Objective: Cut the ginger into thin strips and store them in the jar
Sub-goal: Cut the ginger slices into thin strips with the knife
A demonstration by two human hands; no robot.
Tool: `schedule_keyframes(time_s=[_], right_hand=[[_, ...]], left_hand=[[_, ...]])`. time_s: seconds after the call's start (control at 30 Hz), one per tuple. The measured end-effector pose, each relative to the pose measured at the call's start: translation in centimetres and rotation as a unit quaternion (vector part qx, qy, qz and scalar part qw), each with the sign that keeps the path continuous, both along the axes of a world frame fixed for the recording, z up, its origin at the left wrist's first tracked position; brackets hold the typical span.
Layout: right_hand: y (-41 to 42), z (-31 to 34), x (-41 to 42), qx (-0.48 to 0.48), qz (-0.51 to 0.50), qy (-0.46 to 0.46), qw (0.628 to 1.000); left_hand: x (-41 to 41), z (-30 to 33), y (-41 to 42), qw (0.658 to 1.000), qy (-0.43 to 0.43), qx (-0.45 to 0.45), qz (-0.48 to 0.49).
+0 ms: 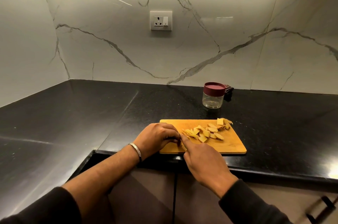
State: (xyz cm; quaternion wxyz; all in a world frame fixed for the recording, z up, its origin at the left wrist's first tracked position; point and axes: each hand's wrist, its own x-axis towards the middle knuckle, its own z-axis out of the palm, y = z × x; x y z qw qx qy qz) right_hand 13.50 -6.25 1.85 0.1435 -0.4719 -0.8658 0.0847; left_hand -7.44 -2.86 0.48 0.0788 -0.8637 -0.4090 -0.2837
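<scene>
Many flat ginger slices [204, 132] lie just beyond your hands, left [158, 137] and right [203, 159], meeting curled over something hidden; strips uncut, lidded jar [213, 95] beyond holds nothing.

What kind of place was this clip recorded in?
Most likely a home kitchen: a black stone countertop against a marble-look backsplash with a wall socket, and a wooden cutting board with sliced ginger beside a lidded jar.
</scene>
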Motion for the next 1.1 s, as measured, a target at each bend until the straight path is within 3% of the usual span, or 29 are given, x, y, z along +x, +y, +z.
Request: schedule_keyframes(time_s=[0.43,0.8,1.1], right_hand=[[-2.5,-0.2,1.1,-0.014,-0.018,-0.056,0.998],[-3.4,-1.5,2.2,0.062,-0.075,-0.111,0.989],[-2.9,-1.6,2.1,0.067,-0.061,-0.101,0.991]], left_hand=[[0.1,-0.6,-0.2,0.999,-0.009,0.019,0.027],[0.1,-0.7,-0.2,0.999,-0.017,0.015,0.04],[-0.1,-1.0,1.0,0.998,0.051,-0.009,0.03]])
